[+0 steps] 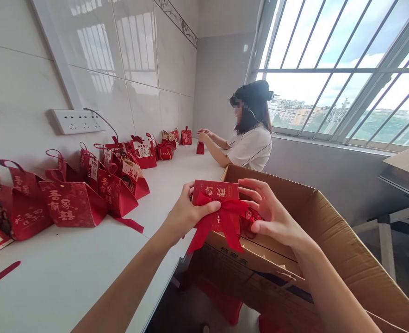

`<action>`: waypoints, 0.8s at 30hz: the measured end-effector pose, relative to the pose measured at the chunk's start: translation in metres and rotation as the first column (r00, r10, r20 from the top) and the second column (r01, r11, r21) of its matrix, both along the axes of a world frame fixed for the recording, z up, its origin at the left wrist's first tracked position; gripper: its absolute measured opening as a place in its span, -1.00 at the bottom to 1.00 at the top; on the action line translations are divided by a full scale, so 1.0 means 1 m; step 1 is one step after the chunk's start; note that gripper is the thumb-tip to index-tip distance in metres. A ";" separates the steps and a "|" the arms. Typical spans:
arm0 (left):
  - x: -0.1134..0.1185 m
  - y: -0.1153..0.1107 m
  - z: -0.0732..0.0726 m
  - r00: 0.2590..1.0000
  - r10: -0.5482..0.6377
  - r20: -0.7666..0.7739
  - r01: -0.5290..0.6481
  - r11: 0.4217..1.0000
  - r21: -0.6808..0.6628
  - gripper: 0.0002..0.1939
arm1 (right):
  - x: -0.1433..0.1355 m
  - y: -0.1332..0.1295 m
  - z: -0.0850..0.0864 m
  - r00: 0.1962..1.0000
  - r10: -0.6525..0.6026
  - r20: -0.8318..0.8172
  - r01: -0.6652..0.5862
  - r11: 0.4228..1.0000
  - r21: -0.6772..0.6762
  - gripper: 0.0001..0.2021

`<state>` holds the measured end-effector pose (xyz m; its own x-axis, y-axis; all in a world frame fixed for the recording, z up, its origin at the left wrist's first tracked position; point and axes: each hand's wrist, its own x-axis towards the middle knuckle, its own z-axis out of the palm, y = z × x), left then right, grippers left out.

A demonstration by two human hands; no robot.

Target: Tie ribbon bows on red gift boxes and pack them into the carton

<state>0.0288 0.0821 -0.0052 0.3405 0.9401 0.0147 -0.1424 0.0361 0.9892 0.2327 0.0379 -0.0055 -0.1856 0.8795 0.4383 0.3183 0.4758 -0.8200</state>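
A red gift box (pixel 230 189) with pale characters and a wide red ribbon bow is held up in front of me, over the near edge of an open cardboard carton (pixel 343 231). My left hand (pixel 187 210) grips its left side, with the thumb across the ribbon. Beside the box's right side, my right hand (pixel 272 212) has its fingers spread and curved; whether the fingertips touch the box is unclear. Behind the box, inside the carton, more red items (pixel 251 222) are partly visible.
Several red gift boxes with loops (pixel 72 203) line the white table (pixel 69 273) along the tiled wall. A red strip (pixel 1 276) lies at the near left. Across the table, a person in white (pixel 255 145) handles a small red box (pixel 200 148). A barred window is at right.
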 end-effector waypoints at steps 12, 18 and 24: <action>0.032 -0.014 -0.074 0.845 -0.243 -0.476 0.404 0.873 0.272 -0.36 | 0.112 -0.054 -0.030 0.875 -0.342 0.344 0.385 0.921 -0.064 -0.14; 0.035 -0.003 -0.122 0.694 0.284 -0.662 0.478 0.506 0.718 -0.79 | 0.215 0.005 -0.059 0.606 -0.500 0.619 0.656 0.754 -0.033 -0.03; 0.029 -0.002 -0.122 0.730 0.349 -0.588 0.455 0.394 0.798 -0.81 | 0.253 0.052 -0.108 0.575 -0.269 0.772 0.670 0.697 -0.256 -0.11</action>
<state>0.0582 0.0798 -0.1273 0.6838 0.4770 0.5522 0.4175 -0.8764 0.2401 0.4858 0.0903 -0.1132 0.2770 0.9541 -0.1140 0.8864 -0.2995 -0.3529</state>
